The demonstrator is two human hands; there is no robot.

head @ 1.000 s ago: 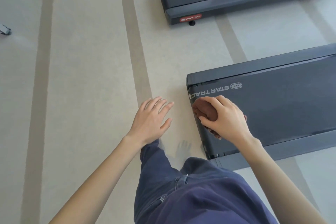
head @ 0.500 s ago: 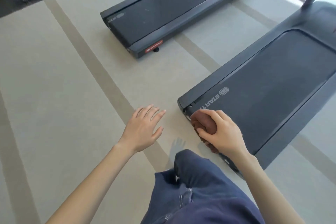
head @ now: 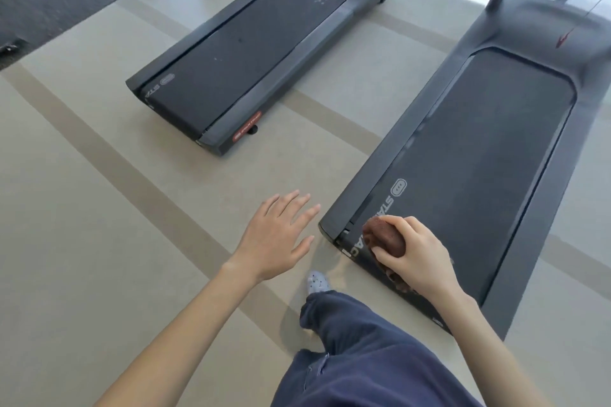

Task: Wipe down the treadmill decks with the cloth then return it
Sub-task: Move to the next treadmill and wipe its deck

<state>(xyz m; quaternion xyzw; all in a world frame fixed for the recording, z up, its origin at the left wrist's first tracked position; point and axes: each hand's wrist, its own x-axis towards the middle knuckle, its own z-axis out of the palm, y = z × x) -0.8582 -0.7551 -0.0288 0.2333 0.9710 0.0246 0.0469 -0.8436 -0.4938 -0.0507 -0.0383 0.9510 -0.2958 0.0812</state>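
at the near treadmill deck's rear edge | right hand grip clenches brown cloth on belt | left hand grip released, fingers spread above floor

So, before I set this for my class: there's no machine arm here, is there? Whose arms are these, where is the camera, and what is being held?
Correct, there is no robot: these are a person's two bare arms. The camera is a wide-angle one worn on their head. It looks forward and down, so you see roughly what they see. Two dark treadmills stand on a beige striped floor. The right hand grips a bunched reddish-brown cloth and presses it on the belt end of the near treadmill, over the printed logo. The left hand is open with its fingers spread above the floor, holding nothing. No hand is on the far treadmill. At the bottom are the person's navy trousers and a socked foot.
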